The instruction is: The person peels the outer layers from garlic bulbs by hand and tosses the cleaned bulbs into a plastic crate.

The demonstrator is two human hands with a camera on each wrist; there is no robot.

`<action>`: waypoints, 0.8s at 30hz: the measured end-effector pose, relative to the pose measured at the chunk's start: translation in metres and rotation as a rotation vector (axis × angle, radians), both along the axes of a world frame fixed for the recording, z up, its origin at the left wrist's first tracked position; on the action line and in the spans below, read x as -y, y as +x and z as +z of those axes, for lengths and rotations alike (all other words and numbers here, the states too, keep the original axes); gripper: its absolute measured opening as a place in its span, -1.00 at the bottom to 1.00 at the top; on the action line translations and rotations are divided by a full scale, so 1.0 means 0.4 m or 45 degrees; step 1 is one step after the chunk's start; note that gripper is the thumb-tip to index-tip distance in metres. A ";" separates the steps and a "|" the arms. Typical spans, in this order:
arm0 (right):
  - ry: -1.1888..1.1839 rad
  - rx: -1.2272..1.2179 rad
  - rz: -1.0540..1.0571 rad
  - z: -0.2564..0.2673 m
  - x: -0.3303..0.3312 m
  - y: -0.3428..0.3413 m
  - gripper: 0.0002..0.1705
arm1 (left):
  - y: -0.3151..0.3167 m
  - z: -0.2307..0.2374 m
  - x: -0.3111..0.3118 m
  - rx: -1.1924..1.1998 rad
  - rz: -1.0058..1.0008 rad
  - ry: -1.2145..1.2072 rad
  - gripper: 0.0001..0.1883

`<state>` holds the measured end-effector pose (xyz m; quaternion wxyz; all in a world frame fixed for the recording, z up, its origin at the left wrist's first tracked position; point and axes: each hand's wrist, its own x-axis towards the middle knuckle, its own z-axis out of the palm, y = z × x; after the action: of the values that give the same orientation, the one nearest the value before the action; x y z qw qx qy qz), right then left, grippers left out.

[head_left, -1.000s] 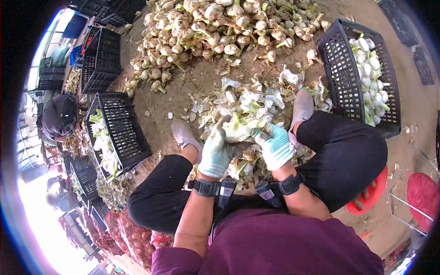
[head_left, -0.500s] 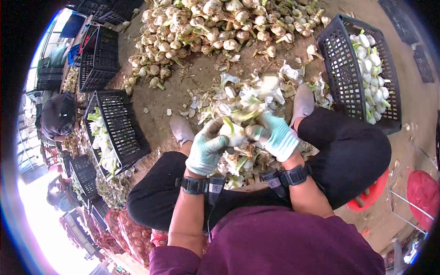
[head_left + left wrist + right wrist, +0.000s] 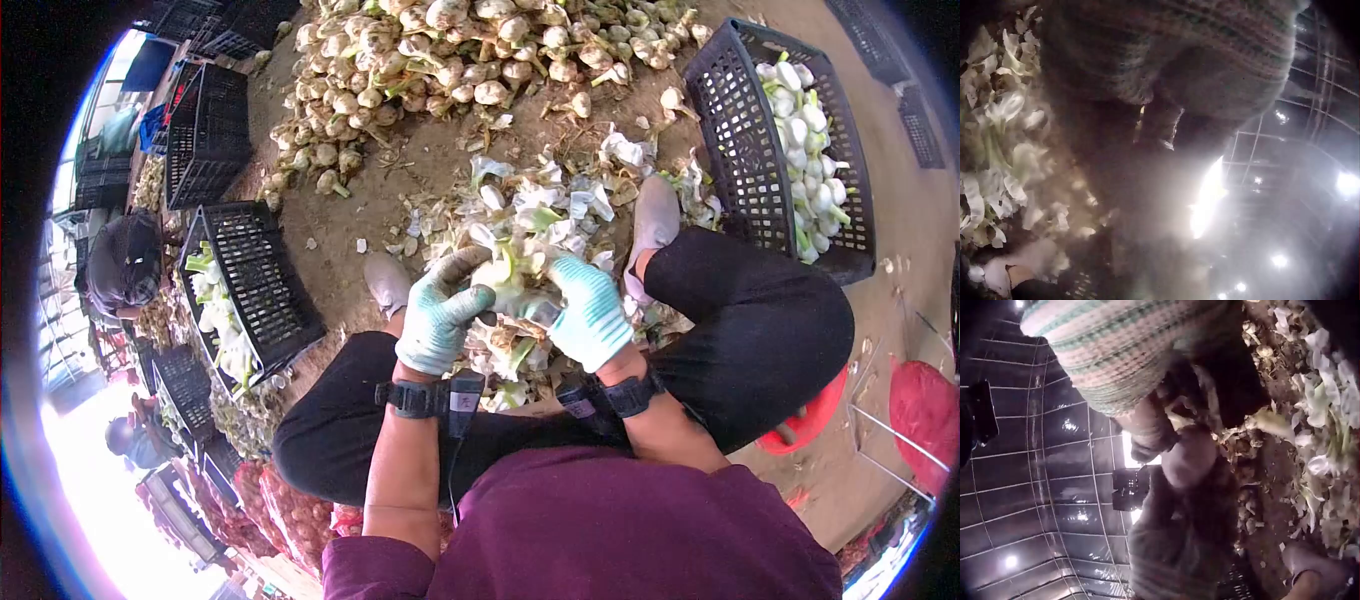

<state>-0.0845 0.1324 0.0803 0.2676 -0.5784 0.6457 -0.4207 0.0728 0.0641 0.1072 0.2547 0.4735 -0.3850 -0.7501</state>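
Note:
A pale garlic bulb (image 3: 508, 276) with a green stem is between my two gloved hands, above the litter of peelings. My left hand (image 3: 437, 315) grips it from the left with curled fingers, the thumb across its near side. From the right, my right hand (image 3: 588, 308) curls its fingers in at the bulb and pinches its skin. In the right wrist view, the rounded bulb (image 3: 1190, 456) shows right beside the right hand's fingertips (image 3: 1147, 447). The left wrist view is dark and hazy, with the left glove (image 3: 1222, 75) filling its top and the bulb hidden.
Loose peelings (image 3: 575, 200) cover the ground between the shoes. Beyond lies a big heap of unpeeled garlic (image 3: 400, 70). Black crates with whitish garlic stand at the right (image 3: 740, 140) and left (image 3: 265, 290). A red stool (image 3: 815, 415) shows by the right leg.
Both hands were together around the garlic one second ago, then pulled at its outer leaves, and a pale blurred piece appeared beyond them. Now the right hand is slightly lower and the bulb looks whiter.

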 end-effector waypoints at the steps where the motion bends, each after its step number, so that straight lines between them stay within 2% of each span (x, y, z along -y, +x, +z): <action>1: 0.034 0.034 -0.013 -0.005 -0.001 0.005 -0.64 | -0.002 -0.003 0.001 -0.002 -0.007 0.006 -0.47; 3: 0.062 0.042 0.001 0.005 -0.002 0.002 -0.64 | 0.004 -0.005 0.005 0.115 -0.125 -0.137 -0.51; 5: 0.087 0.058 0.026 0.009 0.000 0.007 -0.64 | 0.004 0.001 0.014 0.124 -0.124 -0.139 -0.53; 7: 0.104 0.103 -0.035 0.005 0.007 0.008 -0.67 | 0.014 0.003 0.024 0.156 -0.191 0.001 -0.40; 8: 0.108 0.107 -0.040 -0.005 0.009 0.009 -0.67 | 0.019 -0.002 0.028 0.151 -0.201 0.043 -0.41; 10: 0.010 0.356 -0.157 -0.030 0.021 0.011 -0.79 | 0.022 -0.003 0.030 0.065 -0.191 0.137 -0.43; 11: 0.175 0.694 -0.222 -0.037 0.031 0.012 -0.83 | 0.021 -0.004 0.029 -0.023 -0.175 0.225 -0.44; 12: 0.253 0.655 -0.273 -0.065 0.034 -0.001 -0.83 | 0.020 -0.024 0.023 -0.142 -0.148 0.201 -0.46; 13: 0.331 0.617 -0.317 -0.089 0.032 -0.013 -0.82 | 0.022 -0.037 0.022 -0.138 -0.150 0.203 -0.46; 15: 0.218 0.569 -0.333 -0.086 0.022 -0.020 -0.79 | 0.024 -0.051 0.027 -0.228 -0.006 0.190 -0.46; 17: 0.373 0.683 -0.161 -0.033 0.014 -0.032 -0.73 | 0.017 -0.041 0.036 -0.202 -0.013 0.205 -0.46; 18: 0.203 0.510 0.019 -0.032 0.012 -0.039 -0.67 | 0.019 -0.043 0.040 -0.187 -0.064 0.201 -0.46; 19: 0.211 0.513 0.019 -0.030 0.011 -0.039 -0.67 | 0.021 -0.046 0.040 -0.169 -0.115 0.200 -0.46; 21: 0.380 0.340 0.190 -0.021 0.013 -0.034 -0.68 | 0.015 -0.050 0.036 -0.136 -0.131 0.186 -0.47; 23: 0.412 0.269 0.148 -0.004 0.007 -0.031 -0.69 | 0.008 -0.052 0.034 -0.078 -0.157 0.138 -0.49; 24: 0.310 0.273 0.087 -0.017 -0.003 -0.028 -0.68 | 0.005 -0.036 0.036 -0.039 -0.160 0.171 -0.49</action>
<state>-0.0957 0.1335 0.0737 0.4171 -0.5151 0.6396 -0.3893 0.0748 0.0497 0.0927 0.1805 0.4528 -0.3588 -0.7960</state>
